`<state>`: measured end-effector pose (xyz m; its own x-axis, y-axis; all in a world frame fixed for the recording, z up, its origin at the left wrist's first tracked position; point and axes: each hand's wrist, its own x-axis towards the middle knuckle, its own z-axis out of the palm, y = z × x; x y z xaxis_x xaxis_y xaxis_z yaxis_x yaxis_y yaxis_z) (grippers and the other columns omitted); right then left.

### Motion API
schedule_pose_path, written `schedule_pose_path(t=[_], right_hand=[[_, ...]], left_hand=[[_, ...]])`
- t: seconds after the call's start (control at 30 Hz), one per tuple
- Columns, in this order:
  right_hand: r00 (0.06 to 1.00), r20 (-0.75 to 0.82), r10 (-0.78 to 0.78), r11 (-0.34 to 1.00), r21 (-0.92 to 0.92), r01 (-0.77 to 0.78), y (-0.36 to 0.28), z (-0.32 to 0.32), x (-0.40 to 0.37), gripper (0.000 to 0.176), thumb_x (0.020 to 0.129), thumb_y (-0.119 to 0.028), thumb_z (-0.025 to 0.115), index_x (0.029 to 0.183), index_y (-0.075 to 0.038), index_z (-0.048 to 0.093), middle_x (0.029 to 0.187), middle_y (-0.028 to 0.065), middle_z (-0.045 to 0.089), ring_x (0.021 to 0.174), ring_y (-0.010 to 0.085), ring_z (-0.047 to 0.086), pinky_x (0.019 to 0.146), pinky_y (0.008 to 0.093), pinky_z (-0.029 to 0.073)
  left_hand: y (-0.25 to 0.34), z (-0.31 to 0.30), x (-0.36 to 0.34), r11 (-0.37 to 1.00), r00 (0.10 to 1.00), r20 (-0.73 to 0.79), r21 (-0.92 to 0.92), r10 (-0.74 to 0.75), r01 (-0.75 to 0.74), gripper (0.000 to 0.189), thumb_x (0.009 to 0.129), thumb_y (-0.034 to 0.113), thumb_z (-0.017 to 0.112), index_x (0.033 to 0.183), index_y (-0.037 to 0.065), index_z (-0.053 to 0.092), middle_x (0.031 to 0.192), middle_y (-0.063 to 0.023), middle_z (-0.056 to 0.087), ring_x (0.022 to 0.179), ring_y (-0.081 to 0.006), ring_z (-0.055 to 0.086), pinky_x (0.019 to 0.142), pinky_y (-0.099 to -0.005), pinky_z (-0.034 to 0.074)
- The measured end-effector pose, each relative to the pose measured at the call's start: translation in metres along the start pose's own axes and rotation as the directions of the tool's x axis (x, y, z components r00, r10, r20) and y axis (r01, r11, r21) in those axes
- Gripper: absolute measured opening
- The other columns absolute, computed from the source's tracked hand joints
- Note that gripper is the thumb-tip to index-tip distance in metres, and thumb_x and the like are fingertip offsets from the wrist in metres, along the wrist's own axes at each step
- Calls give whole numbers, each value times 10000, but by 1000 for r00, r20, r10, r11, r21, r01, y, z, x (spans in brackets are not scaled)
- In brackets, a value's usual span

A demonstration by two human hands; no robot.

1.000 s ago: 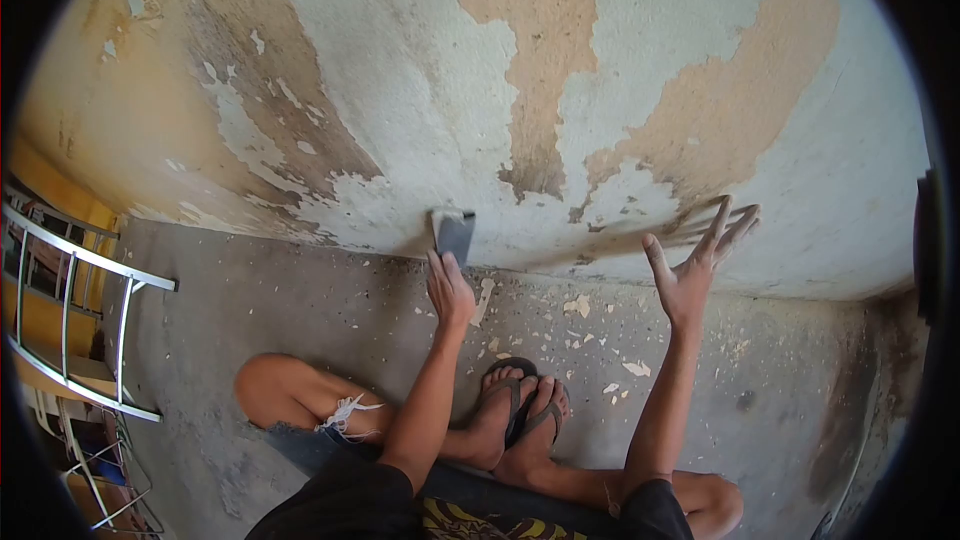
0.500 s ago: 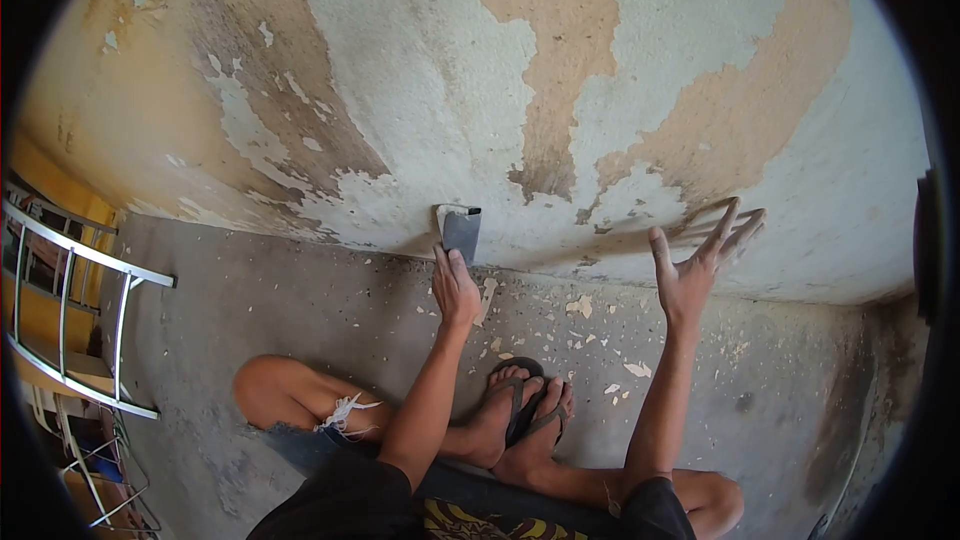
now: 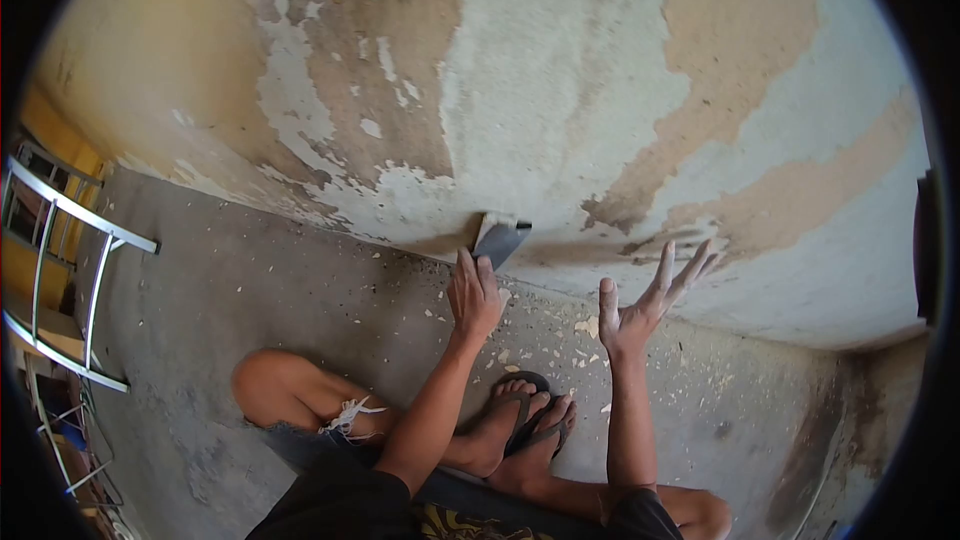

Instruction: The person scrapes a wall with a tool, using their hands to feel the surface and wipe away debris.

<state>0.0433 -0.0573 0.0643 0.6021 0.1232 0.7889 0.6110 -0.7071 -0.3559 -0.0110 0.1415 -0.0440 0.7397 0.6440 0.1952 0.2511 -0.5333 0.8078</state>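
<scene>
Low on the wall (image 3: 545, 155), my left hand (image 3: 476, 295) grips a flat grey scraper (image 3: 502, 243) by its lower end, with fingers and thumb closed on it. The scraper's upper edge is against or very near the pale paint; exact contact cannot be made out. A whitish edge shows along its left side. To the right, my right hand (image 3: 640, 305) is raised before the wall with its fingers spread and nothing in them. Pale dust coats its fingertips. Around both hands the paint has come off in patches (image 3: 740, 30), baring a tan layer.
Paint flakes (image 3: 588, 326) lie scattered on the grey concrete floor (image 3: 240, 270) at the wall's foot. An aluminium ladder (image 3: 95, 290) stands at the left. My crossed feet in flip-flops (image 3: 525, 420) rest below the hands. A stained wall (image 3: 865, 420) meets the floor at right.
The view has turned, so wall and ladder sit differently. The scraper is now more tilted, its top leaning right. My right hand is lower and nearer the left, still spread.
</scene>
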Motion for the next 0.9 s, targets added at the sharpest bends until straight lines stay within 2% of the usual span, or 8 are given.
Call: schedule_pose_path(t=[0.1,0.23,0.3,0.43,0.53,0.6,0.83,0.9], right_hand=[[1000,-5,-16,999,-39,16,2,2,1,825,908,-589,581,1573,-225,258,1654,199,40,1510,452,-26,1154,677,54],[999,-41,0,1000,-24,-1,6,-1,2,831,912,-596,570,1576,-219,243,1651,205,51,1510,451,-12,1156,675,60],[999,-52,0,999,-37,-2,10,-5,4,832,914,-594,569,1576,-210,243,1650,208,53,1510,452,-9,1156,674,60],[998,-53,36,999,6,-36,23,-12,1,851,869,-498,660,1575,-251,253,1637,249,44,1493,501,-26,1129,714,67],[995,-87,53,998,29,-51,31,-16,4,863,856,-497,673,1572,-247,263,1636,253,45,1491,507,-25,1131,711,63],[991,-122,62,998,32,-58,33,-22,8,866,851,-498,679,1571,-245,268,1635,256,46,1490,510,-24,1131,710,66],[983,-172,65,997,-24,-70,41,-37,9,848,906,-611,574,1568,-180,266,1642,224,81,1511,450,0,1158,666,75],[980,-184,71,997,-5,-73,41,-34,10,844,904,-612,576,1565,-180,276,1643,222,83,1512,447,2,1157,666,76]], left_hand=[[-59,39,-31,995,996,-2,55,-85,85,569,1046,332,345,1301,-168,437,1144,-388,572,1030,-541,560,887,-549,429],[-45,43,-43,966,959,166,-85,-229,246,593,1048,336,338,1339,-177,407,1180,-397,559,1058,-543,552,915,-545,422],[-16,38,-29,968,994,-33,-234,-100,90,615,1048,343,330,1365,-181,383,1203,-405,545,1077,-545,546,939,-543,413],[-18,37,-25,975,996,28,-205,-84,88,608,1050,361,307,1413,-123,362,1311,-385,494,1183,-525,496,988,-529,378],[-61,53,-48,983,968,221,160,-122,87,636,1052,375,299,1419,-142,349,1326,-381,492,1206,-519,481,1031,-511,356],[-44,45,-59,959,946,167,113,-277,261,656,1055,378,310,1384,-188,354,1267,-411,513,1128,-542,520,988,-535,391],[-13,45,-21,1000,998,-63,5,30,-30,665,1056,396,305,1402,-171,349,1282,-406,510,1144,-548,512,1001,-535,382],[-44,52,-27,993,987,162,115,-18,-1,672,1057,401,300,1408,-170,344,1308,-407,490,1193,-543,481,1037,-522,357]])
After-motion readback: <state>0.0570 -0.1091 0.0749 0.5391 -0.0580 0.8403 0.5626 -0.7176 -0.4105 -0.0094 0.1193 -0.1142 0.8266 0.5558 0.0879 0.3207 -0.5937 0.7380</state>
